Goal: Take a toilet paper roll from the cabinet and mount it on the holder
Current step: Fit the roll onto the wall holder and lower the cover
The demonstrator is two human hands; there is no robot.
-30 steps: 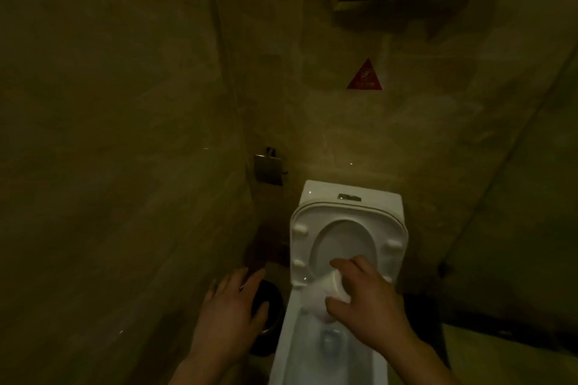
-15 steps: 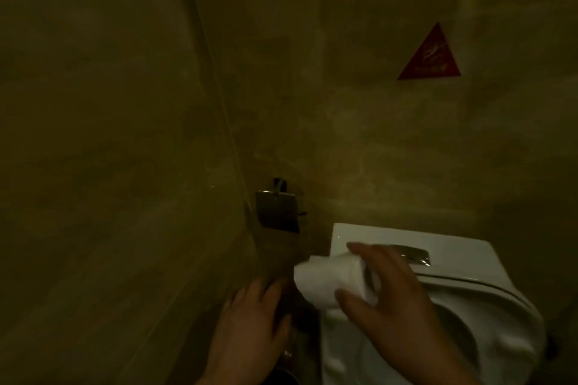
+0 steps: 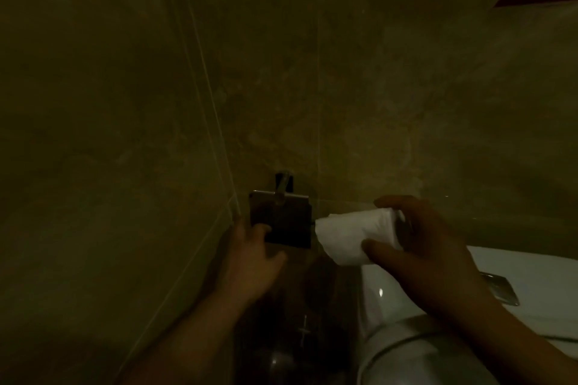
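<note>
Gripping the toilet paper roll (image 3: 356, 236) sideways, right hand (image 3: 428, 247) nears holder (image 3: 281, 219) (left hand (image 3: 253, 256) loosely spread, touching its flap).

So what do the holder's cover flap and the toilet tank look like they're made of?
Holder flap: probably brushed or polished metal, a thin flat plate with a dull sheen along its top edge; dim light leaves the finish uncertain. Toilet tank: glazed white ceramic by its look, smooth and glossy.

Right hand (image 3: 419, 247) reached forward, thumb below and fingers curled above, clasping the toilet paper roll (image 3: 353, 236). Left hand (image 3: 253, 259) extended forward, fingers loosely spread, fingertips against the holder (image 3: 280, 219).
</note>
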